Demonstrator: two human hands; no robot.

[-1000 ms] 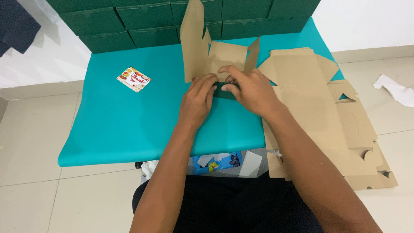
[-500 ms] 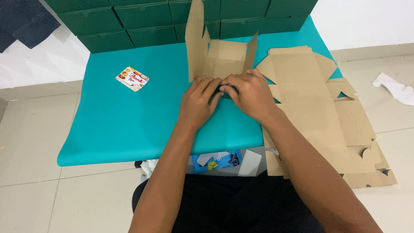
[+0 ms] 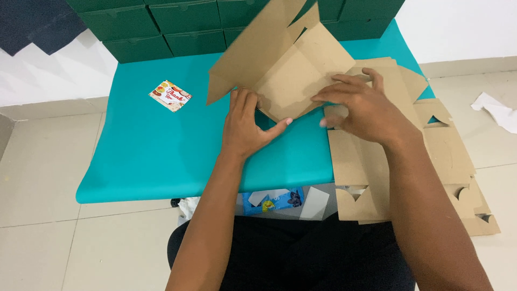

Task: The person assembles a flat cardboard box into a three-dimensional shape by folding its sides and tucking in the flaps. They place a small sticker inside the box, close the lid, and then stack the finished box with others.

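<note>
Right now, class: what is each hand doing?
Left hand: open, pressing flat on the cardboard blank.
Right hand: open, fingers spread, touching the same blank, gripping nothing.

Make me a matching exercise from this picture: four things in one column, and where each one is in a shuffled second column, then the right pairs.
Things:
1. small printed card
2. stack of flat cardboard blanks
3. dark green boxes
4. partly folded cardboard box

Places:
A. in a row along the far edge of the teal mat
B. under the fingers of the left hand and right hand
C. alone on the mat's left part
D. at the mat's right edge

Pairs: 1-C, 2-D, 3-A, 4-B
</note>
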